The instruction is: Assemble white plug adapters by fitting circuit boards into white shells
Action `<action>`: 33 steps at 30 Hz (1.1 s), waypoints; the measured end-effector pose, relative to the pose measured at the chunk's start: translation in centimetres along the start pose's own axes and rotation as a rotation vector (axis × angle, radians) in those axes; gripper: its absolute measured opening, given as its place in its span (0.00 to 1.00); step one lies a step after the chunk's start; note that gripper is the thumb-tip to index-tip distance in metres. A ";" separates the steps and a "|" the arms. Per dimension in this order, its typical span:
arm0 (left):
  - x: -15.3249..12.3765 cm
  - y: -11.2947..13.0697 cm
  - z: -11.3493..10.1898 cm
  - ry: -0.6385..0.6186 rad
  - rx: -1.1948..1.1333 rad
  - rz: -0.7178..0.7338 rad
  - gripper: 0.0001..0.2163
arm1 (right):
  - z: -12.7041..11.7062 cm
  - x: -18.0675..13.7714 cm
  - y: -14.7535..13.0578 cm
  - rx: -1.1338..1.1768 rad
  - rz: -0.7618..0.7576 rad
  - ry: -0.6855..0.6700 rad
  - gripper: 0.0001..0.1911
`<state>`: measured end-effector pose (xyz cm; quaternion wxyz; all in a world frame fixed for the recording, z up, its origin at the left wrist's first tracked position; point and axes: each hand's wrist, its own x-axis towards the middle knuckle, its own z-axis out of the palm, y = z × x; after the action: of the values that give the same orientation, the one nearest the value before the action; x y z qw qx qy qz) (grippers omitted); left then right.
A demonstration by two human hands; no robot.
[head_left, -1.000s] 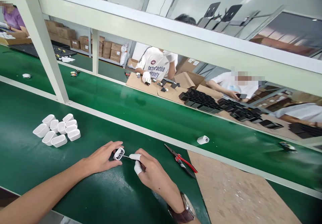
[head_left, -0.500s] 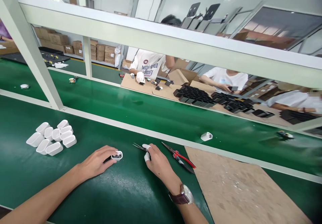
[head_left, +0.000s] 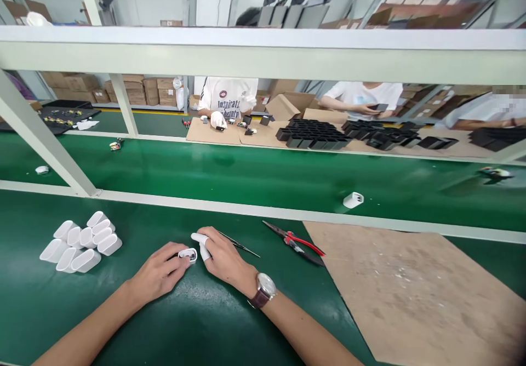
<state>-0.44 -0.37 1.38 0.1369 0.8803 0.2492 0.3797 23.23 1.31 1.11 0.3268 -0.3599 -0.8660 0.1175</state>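
Observation:
My left hand (head_left: 158, 274) rests on the green mat with its fingers curled round a small white charger housing (head_left: 188, 255) that lies on its side. My right hand (head_left: 219, 257), with white finger cots on thumb and forefinger, lies just right of the housing and touches it. Thin tweezers (head_left: 240, 244) stick out from under that hand toward the right. A watch (head_left: 265, 288) sits on the right wrist.
A cluster of several empty white shells (head_left: 80, 241) lies at the left. Red-handled pliers (head_left: 296, 242) lie beside a brown board (head_left: 415, 289). One white housing (head_left: 353, 199) rides the far green belt. A white frame post (head_left: 45, 144) rises left. Other people work across the belt.
My right hand has moved left from beside the pliers back to the housing, and the tweezers now point right. My view has swung level with the frame.

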 end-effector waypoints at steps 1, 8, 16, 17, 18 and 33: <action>0.1 0.0 0.0 -0.001 0.003 -0.005 0.10 | 0.6 -0.1 0.3 0.013 0.002 0.001 0.26; 0.4 0.4 0.1 -0.024 0.100 -0.057 0.08 | 1.0 -0.9 0.7 0.253 -0.047 -0.018 0.34; 0.8 1.0 0.3 -0.046 0.106 -0.173 0.07 | 0.4 -0.9 -0.3 0.305 -0.015 -0.078 0.31; 0.8 0.9 0.4 -0.031 0.058 -0.211 0.06 | 0.4 -0.9 -0.4 0.299 -0.006 -0.103 0.31; 0.8 0.7 0.5 -0.009 -0.019 -0.268 0.05 | 0.3 -0.9 -0.5 0.302 0.004 -0.131 0.32; 1.3 -0.1 -0.1 -0.045 -1.043 -0.908 0.23 | 1.0 -0.3 0.8 0.856 0.343 -0.086 0.28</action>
<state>0.20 0.42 2.23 0.6928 0.5157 0.3750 0.3368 23.20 1.68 -0.15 0.3857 -0.3254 -0.6804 0.5314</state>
